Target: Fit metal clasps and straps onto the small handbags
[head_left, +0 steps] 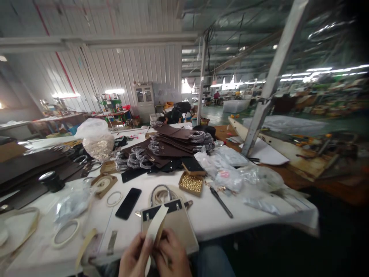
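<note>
A white-covered counter (207,217) spreads across the middle of the view, heaped with goods. The biggest pile on it is a stack of dark brown panels (170,144), with wrapped looped handles (137,157) bunched along its near side. To the right of the stack, clear plastic bags (230,169) lie crumpled together. A small beige handbag (183,229) rests at the near edge of the counter, its arched handle pointing away from the person and a black band running along its upper part. Over the handbag's lower left side are the person's hands, close together: the left hand (134,254) pinches a pale strip (158,223) between thumb and fingers, while the right hand (174,254) grips it just beside, with fingers curled. The strip rises from the fingers in front of the handbag, its tip reaching the black band in the view; whether it is one layer or two cannot be told. A black phone (128,204) lies flat to the left of the handbag. Beyond the handbag, to the right, sits a small cardboard box (188,191), and near it a slim black pen-like tool (221,202). Smallest are the gold-coloured beads (191,182) filling the box
</note>
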`<state>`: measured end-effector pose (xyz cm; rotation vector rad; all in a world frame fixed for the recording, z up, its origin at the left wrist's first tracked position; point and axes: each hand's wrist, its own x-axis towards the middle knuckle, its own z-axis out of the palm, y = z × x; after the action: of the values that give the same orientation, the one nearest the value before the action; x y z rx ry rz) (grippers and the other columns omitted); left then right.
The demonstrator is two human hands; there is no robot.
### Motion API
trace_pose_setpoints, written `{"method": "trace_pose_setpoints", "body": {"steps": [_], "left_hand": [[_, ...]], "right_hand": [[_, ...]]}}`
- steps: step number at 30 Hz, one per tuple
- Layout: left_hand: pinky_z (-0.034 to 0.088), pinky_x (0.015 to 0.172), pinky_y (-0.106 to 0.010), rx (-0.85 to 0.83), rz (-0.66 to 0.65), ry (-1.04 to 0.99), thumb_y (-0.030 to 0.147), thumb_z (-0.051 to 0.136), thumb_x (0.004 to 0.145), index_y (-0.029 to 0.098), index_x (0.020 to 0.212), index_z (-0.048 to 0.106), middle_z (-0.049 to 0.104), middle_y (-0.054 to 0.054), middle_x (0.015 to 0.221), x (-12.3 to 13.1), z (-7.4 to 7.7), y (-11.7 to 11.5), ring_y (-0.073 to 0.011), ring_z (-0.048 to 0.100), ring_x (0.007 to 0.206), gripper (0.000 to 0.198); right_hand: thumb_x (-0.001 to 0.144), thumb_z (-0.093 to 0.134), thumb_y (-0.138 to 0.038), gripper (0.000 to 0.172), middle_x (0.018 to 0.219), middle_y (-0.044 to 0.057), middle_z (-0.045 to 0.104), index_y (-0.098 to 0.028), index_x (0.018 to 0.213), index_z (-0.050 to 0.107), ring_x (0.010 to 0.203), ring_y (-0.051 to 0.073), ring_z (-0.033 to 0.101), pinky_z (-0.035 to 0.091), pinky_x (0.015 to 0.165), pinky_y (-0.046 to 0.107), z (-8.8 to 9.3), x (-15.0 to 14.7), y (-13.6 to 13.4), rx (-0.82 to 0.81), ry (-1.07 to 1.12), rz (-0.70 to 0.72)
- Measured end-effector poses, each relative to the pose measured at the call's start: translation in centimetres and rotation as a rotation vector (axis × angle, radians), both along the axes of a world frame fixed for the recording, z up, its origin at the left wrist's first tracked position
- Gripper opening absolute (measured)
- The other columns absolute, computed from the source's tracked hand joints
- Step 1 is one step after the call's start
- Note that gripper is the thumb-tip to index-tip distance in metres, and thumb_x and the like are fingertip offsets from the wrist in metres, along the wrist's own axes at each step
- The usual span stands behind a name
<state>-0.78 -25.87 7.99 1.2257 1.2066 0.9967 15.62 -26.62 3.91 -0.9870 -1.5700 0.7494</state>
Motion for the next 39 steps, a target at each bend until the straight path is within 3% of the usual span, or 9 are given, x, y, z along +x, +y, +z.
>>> {"method": "trace_pose_setpoints", "body": {"steps": [5,9,11,18,25,28,31,34,39], "left_hand": [[0.063,0.098,-0.047,0.135,0.155,0.007,0.070,0.075,0.099,0.028,0.108,0.073,0.077,-0.008,0.105,-0.5,-0.5,-0.6,-0.0310,0.073,0.101,0.042],[0.056,0.079,-0.038,0.166,0.067,0.031,0.060,0.073,0.105,0.027,0.101,0.068,0.067,-0.003,0.086,-0.9,0.5,-1.0,-0.0230,0.065,0.083,0.034],[0.053,0.075,-0.036,0.174,-0.007,0.006,0.057,0.071,0.107,0.026,0.100,0.068,0.064,-0.002,0.084,-0.8,0.8,-1.1,-0.0207,0.061,0.079,0.032],[0.059,0.097,-0.036,0.193,-0.182,-0.059,0.045,0.069,0.111,0.021,0.119,0.075,0.075,-0.012,0.125,-1.3,-0.2,-1.7,-0.0264,0.072,0.111,0.026],[0.049,0.129,-0.049,0.381,0.075,0.192,0.040,0.072,0.109,0.024,0.119,0.077,0.057,-0.015,0.169,-0.3,-2.1,-1.5,-0.0356,0.055,0.158,0.019],[0.056,0.123,-0.045,0.308,0.086,0.119,0.042,0.066,0.113,0.028,0.141,0.073,0.065,-0.015,0.162,0.9,-2.7,-1.5,-0.0320,0.065,0.149,0.033],[0.066,0.090,-0.034,0.146,0.084,-0.013,0.051,0.067,0.112,0.027,0.160,0.061,0.079,-0.014,0.134,1.5,-3.1,-1.5,-0.0272,0.079,0.114,0.055],[0.058,0.064,-0.028,0.059,0.033,0.009,0.059,0.064,0.111,0.017,0.127,0.080,0.077,-0.006,0.087,0.8,-3.1,-1.3,-0.0207,0.072,0.073,0.047],[0.045,0.054,-0.026,-0.047,-0.007,0.190,0.063,0.059,0.111,0.017,0.099,0.077,0.070,-0.001,0.072,-2.0,-3.0,0.2,-0.0148,0.059,0.052,0.051]], "right_hand": [[0.110,0.075,-0.054,0.033,0.129,0.011,0.073,-0.027,0.128,0.082,0.117,0.029,0.072,0.063,0.106,0.041,1.3,1.3,-0.6,-0.210,0.139,0.064],[0.095,0.089,-0.071,0.078,0.140,0.013,0.072,-0.026,0.154,0.067,0.110,0.025,0.071,0.064,0.096,0.036,2.0,2.4,0.4,-0.407,0.449,0.220],[0.090,0.095,-0.068,0.079,0.134,0.012,0.074,-0.025,0.152,0.071,0.102,0.023,0.070,0.063,0.090,0.034,2.5,2.2,0.9,-0.484,0.543,0.307],[0.093,0.095,-0.058,0.040,0.095,0.004,0.075,-0.021,0.100,0.082,0.083,0.021,0.066,0.056,0.079,0.031,1.9,0.0,0.4,-0.623,0.671,0.260],[0.104,0.081,-0.065,0.047,0.073,-0.002,0.057,-0.020,0.091,0.073,0.064,0.015,0.046,0.039,0.059,0.027,-0.4,-2.1,-0.7,-0.541,0.598,0.012],[0.103,0.079,-0.070,0.052,0.070,-0.002,0.056,-0.020,0.090,0.071,0.062,0.015,0.047,0.040,0.057,0.027,-1.1,-3.0,-1.0,-0.550,0.593,-0.054],[0.105,0.075,-0.073,0.055,0.068,-0.002,0.055,-0.021,0.087,0.068,0.059,0.015,0.048,0.040,0.054,0.027,-2.0,-3.5,-1.1,-0.560,0.591,-0.080],[0.111,0.065,-0.074,0.060,0.063,-0.002,0.055,-0.022,0.082,0.067,0.054,0.017,0.052,0.042,0.052,0.028,-2.5,-2.5,-0.8,-0.561,0.440,0.000],[0.103,0.086,-0.059,0.039,0.084,0.003,0.070,-0.023,0.089,0.078,0.071,0.019,0.059,0.050,0.066,0.031,-1.4,2.9,1.0,-0.315,0.067,-0.138]]}}
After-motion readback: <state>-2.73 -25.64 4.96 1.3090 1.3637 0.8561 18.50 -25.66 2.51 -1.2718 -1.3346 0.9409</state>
